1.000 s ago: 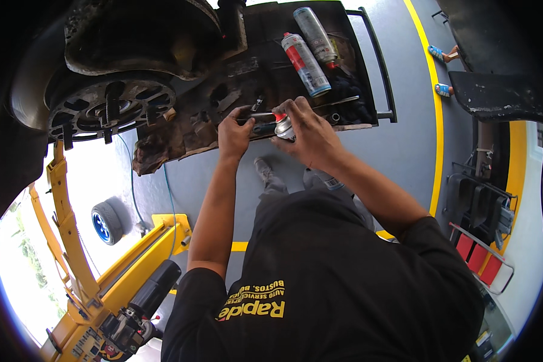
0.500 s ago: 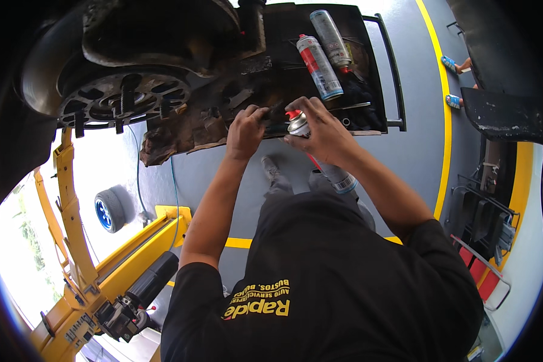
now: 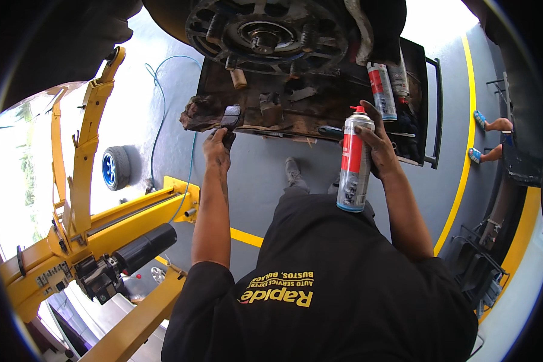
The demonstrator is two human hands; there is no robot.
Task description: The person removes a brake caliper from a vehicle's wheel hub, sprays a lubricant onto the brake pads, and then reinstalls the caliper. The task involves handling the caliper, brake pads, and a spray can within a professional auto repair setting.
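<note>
My right hand (image 3: 378,143) is wrapped around a silver and red spray can (image 3: 352,166), held upright with its red nozzle at the top. In my left hand (image 3: 219,146) is a small dark block with a shiny grey face (image 3: 230,116), which looks like a brake pad; I grip it by its lower end. The two hands are well apart, in front of the near edge of a dark, grimy cart top (image 3: 308,120). Above that hangs a wheel hub (image 3: 265,37) with several studs pointing down.
Two more spray cans, one red and silver (image 3: 382,90) and one grey (image 3: 398,78), lie on the cart's right side. A crumpled brown rag (image 3: 202,113) sits at its left corner. A yellow lift arm (image 3: 90,157) rises at left near a loose tyre (image 3: 116,168). Another person's feet (image 3: 478,139) show at right.
My hands have moved apart, the left going leftward with the block now plainly visible. The spray can has come upright in my right hand. The view has shifted, bringing the hub toward the middle.
</note>
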